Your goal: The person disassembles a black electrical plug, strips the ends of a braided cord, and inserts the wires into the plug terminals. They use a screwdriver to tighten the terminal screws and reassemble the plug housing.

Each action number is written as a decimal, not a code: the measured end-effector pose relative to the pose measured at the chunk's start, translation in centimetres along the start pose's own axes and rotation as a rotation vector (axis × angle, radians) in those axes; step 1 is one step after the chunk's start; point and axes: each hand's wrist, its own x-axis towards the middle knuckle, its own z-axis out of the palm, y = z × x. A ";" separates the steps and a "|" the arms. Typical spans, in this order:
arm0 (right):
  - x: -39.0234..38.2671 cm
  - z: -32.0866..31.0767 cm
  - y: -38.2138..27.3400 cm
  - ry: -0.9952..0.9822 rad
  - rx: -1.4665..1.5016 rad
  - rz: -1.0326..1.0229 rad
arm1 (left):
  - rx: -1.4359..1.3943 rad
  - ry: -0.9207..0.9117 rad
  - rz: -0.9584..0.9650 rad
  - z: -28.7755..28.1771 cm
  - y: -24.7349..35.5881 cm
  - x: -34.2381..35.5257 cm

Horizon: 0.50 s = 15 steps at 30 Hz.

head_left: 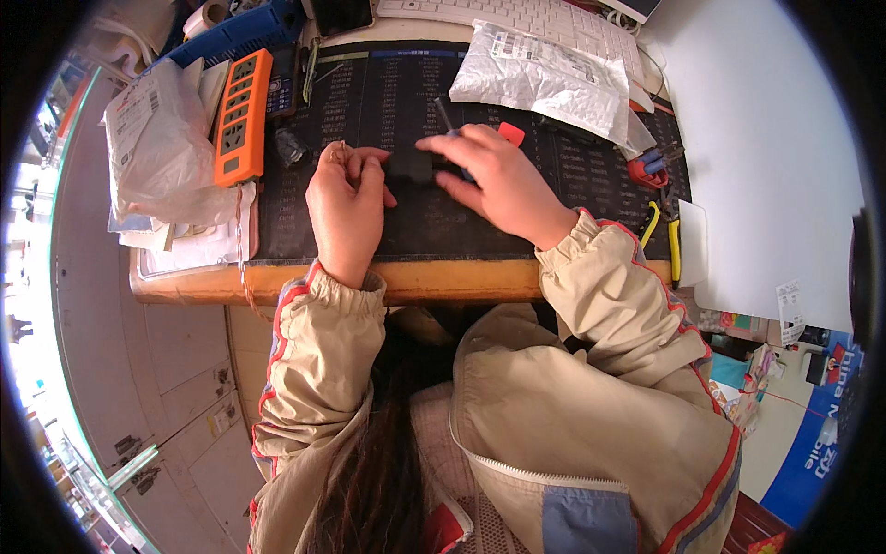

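My left hand [346, 210] is closed just above the desk's front edge, its fingers curled in a pinch. Whatever it may hold is hidden. Close to its fingertips is a small black block-like piece [412, 168], hard to make out against the dark mat [305, 217]. On the other side of that piece, my right hand [503, 180] has its fingers stretched out, with thumb and forefinger apart. A thin grey rod [443, 114], perhaps a tool's shaft, sticks out beyond the right fingers. Beside the right knuckles lies a small red piece [511, 134].
An orange power strip [244, 118] and a plastic-wrapped parcel [152, 138] lie at left. A white mailing bag [544, 83] sits in front of a keyboard [526, 20]. Yellow-handled pliers [674, 245] rest at right, near a white panel [766, 157]. A blue basket [245, 37] stands far left.
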 end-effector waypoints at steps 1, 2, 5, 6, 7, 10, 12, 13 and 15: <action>0.1 -0.2 0.2 0.019 0.056 0.047 | -0.021 -0.002 -0.013 -0.1 0.0 0.0; 0.3 -0.3 0.3 0.037 0.112 0.092 | -0.050 -0.006 -0.006 -0.1 0.0 0.1; 0.7 -0.4 0.5 0.150 0.175 0.156 | -0.043 -0.008 -0.004 -0.3 0.0 0.0; 0.8 -0.4 0.6 0.170 0.174 0.212 | -0.030 -0.011 0.002 -0.3 0.0 -0.1; 0.9 -0.3 0.7 0.150 0.151 0.228 | -0.016 -0.014 0.005 -0.3 0.0 -0.1; 1.0 -0.1 1.2 0.125 0.129 0.233 | -0.011 -0.025 0.018 -0.2 -0.3 -0.2; 1.0 0.0 1.5 0.115 0.098 0.226 | -0.057 -0.028 0.033 -0.2 -0.7 -0.3; 1.0 0.1 1.6 0.127 0.084 0.214 | -0.004 -0.019 0.055 -0.2 -0.9 -0.2; 1.0 0.3 1.8 0.157 0.053 0.173 | 0.085 -0.007 0.158 -0.3 -1.3 0.0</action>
